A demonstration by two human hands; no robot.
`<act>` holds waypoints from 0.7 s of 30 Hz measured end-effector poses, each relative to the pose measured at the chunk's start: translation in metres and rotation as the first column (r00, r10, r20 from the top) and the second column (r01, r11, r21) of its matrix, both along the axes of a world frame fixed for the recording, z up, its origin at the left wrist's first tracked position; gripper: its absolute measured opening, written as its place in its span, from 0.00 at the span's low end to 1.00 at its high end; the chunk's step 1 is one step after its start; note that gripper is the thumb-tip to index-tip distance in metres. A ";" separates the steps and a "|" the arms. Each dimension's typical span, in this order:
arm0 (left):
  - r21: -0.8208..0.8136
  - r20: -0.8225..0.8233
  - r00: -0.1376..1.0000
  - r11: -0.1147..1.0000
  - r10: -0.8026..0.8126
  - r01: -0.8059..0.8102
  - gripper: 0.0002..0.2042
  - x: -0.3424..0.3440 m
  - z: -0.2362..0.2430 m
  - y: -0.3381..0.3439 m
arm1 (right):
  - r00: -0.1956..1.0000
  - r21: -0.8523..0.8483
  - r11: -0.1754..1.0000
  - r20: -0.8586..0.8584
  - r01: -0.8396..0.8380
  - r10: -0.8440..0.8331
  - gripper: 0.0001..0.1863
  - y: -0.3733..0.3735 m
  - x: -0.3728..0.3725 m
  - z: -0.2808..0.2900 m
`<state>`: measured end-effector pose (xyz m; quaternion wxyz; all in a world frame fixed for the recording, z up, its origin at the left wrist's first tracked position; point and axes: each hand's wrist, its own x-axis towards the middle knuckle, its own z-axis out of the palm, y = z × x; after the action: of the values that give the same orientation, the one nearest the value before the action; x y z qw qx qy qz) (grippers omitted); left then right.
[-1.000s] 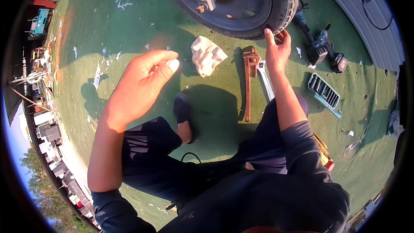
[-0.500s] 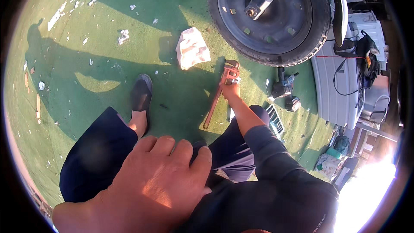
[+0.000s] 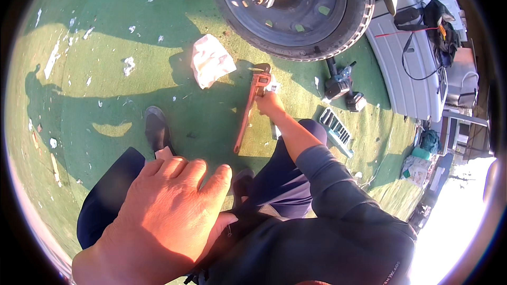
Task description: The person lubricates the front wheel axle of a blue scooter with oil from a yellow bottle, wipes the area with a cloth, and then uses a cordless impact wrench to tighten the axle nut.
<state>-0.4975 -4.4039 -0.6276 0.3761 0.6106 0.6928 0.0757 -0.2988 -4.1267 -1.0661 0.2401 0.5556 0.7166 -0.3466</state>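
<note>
My right hand (image 3: 268,104) grips the red pipe wrench (image 3: 245,121), which lies on the green floor (image 3: 84,63) over a silver adjustable wrench (image 3: 275,87). My left hand (image 3: 169,216) is large in the foreground, back upward with fingers curled, near my dark clothing; whatever it holds is hidden. A crumpled white cloth (image 3: 210,60) lies left of the wrench. Above it is a dark wheel (image 3: 290,21) with a tyre and a metal strut.
Two cordless power tools (image 3: 338,87) and a pale teal slotted tray (image 3: 335,132) lie right of the wrenches. A grey plastic panel (image 3: 401,79) with black bags and a cable stands at the right. My feet and knees frame the working area; scraps litter the floor.
My right hand has moved from the tyre down to the pipe wrench and taken hold of it. My left hand has dropped toward my body. The view has swung round.
</note>
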 end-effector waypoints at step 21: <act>-0.232 -0.363 0.790 0.773 0.494 -0.590 0.21 -0.158 -0.086 -0.126 | 0.966 0.836 0.515 -0.061 0.188 -0.253 0.26 0.309 0.287 0.022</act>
<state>-0.6552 -4.5295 -0.7132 0.3328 0.3139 0.8889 -0.0236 -0.0118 -3.8175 -1.0437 -0.0751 0.7001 0.7095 0.0280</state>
